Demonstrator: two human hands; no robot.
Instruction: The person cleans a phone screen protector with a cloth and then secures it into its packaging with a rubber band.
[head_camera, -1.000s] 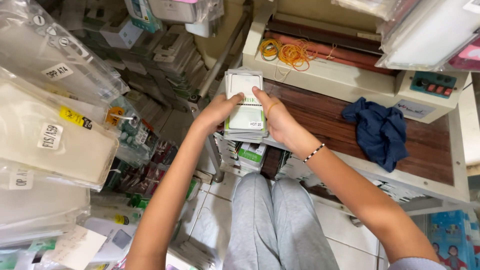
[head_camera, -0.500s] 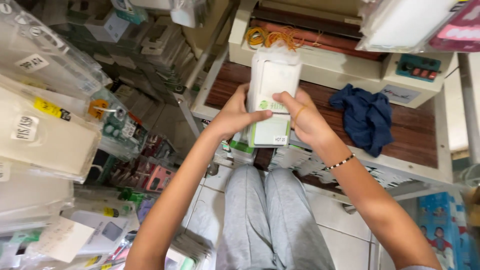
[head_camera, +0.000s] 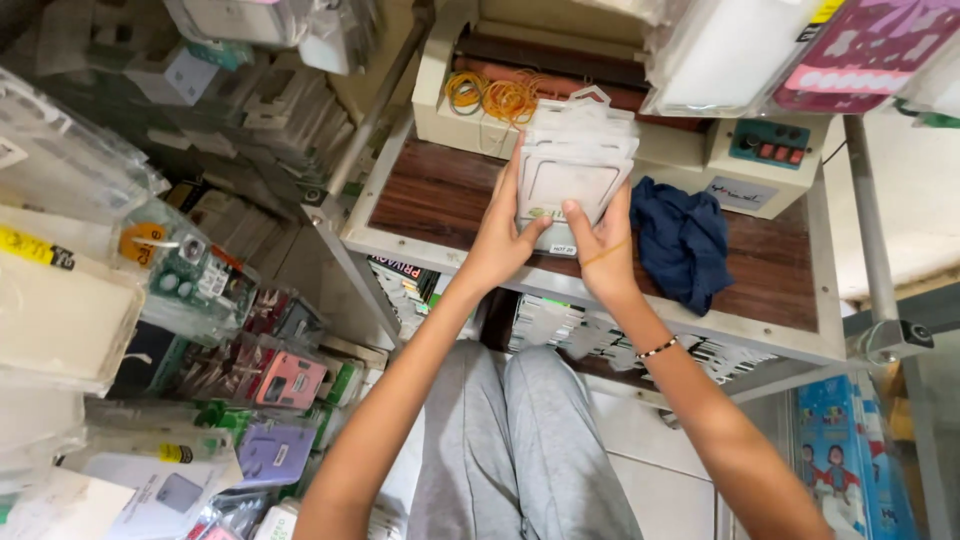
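Both my hands hold a stack of clear-and-white packaged phone cases (head_camera: 575, 170) upright over the brown wooden table (head_camera: 440, 195). My left hand (head_camera: 497, 235) grips the stack's left edge. My right hand (head_camera: 600, 250) grips its lower right edge, with an orange rubber band around the fingers and a beaded bracelet on the wrist. My grey-trousered legs (head_camera: 520, 450) show below the table edge.
A cream machine (head_camera: 720, 165) with coloured buttons stands at the table's back, a pile of orange rubber bands (head_camera: 490, 97) on it. A dark blue cloth (head_camera: 685, 240) lies right of my hands. Racks of packaged phone cases (head_camera: 150, 280) fill the left; more packets (head_camera: 800, 50) hang top right.
The stack of packets has moved up and away from me toward the machine, and my hands have shifted lower on it. The view has swung slightly.
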